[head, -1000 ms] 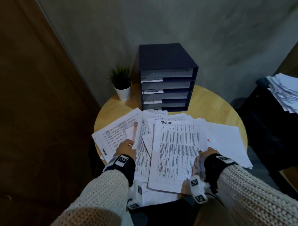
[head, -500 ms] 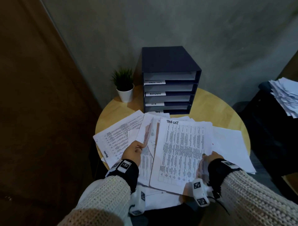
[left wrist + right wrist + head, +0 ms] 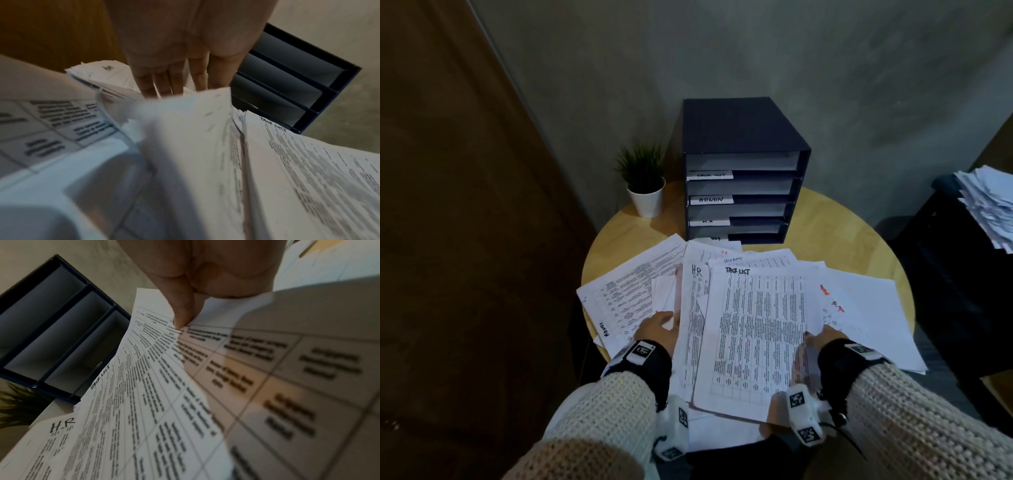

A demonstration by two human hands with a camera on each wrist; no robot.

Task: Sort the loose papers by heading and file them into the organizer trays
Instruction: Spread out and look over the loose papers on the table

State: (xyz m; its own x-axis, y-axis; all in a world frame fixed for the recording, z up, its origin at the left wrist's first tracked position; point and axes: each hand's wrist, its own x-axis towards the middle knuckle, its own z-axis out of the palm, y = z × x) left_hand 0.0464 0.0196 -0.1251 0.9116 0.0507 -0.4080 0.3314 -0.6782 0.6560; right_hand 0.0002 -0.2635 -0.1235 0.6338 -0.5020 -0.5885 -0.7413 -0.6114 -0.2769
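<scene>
The dark blue organizer [image 3: 743, 137] stands at the back of the round wooden table [image 3: 832, 222], its trays labelled TASK LIST, ADMIN and H.R. Loose printed papers fan out in front of it. My right hand [image 3: 813, 337] pinches the right edge of the sheet headed TASK LIST [image 3: 756, 335], thumb [image 3: 180, 316] on top, the other fingers hidden beneath. My left hand [image 3: 666, 320] lies with straight fingers [image 3: 164, 81] at the left edge of a sheet headed HR [image 3: 695, 301]; its fingertips are hidden by paper. A sheet headed ADMIN [image 3: 626, 298] lies further left.
A small potted plant [image 3: 645, 185] stands left of the organizer. A messy stack of white papers [image 3: 989, 205] sits on dark furniture to the right. A brown wooden panel [image 3: 448, 205] fills the left side, and a grey wall rises behind the table.
My left hand raised the edges of the middle sheets half a second ago; they now lie flatter and the HR heading shows. My right hand kept hold of the TASK LIST sheet.
</scene>
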